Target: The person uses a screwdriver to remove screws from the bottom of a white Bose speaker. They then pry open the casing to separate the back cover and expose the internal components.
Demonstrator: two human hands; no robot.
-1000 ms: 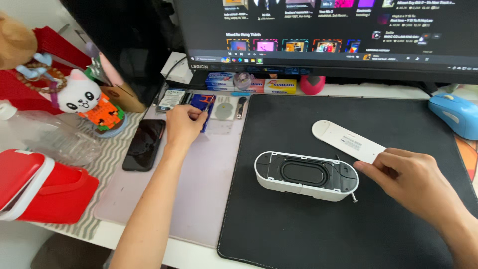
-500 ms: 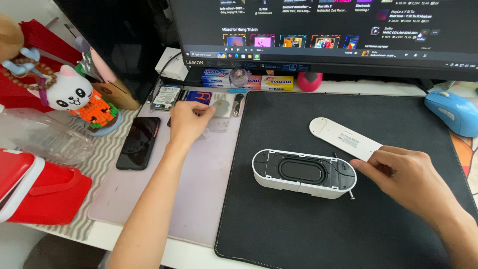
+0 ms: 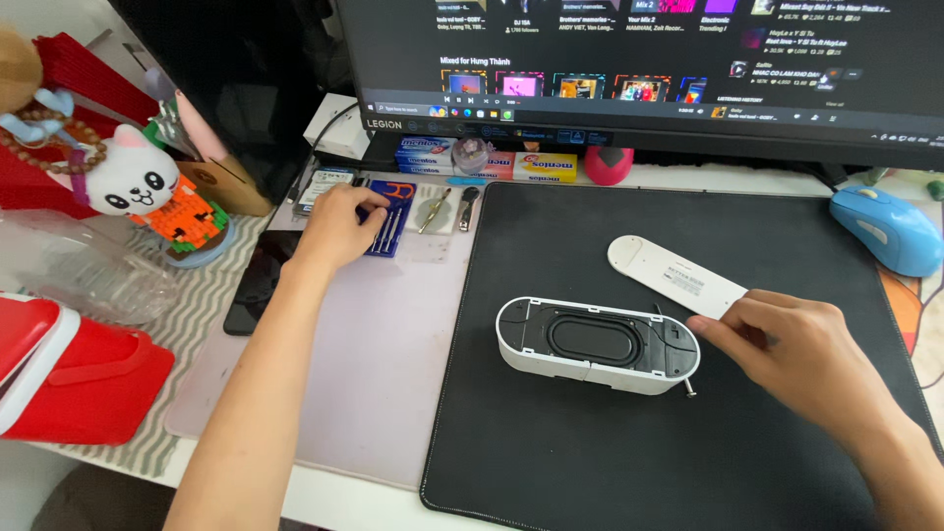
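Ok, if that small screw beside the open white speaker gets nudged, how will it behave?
The screw probably rolls easily: tiny, loose on the black mat. It looks light and hard to pinch, lying just off the speaker near the right hand.

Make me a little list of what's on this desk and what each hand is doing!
left hand: on the blue tool kit
right hand: touches the white speaker's right end
speaker: open, lies on the black mat
white cover: lies behind the speaker
screw: beside the speaker's right end
blue mouse: far right
phone: left of the left arm
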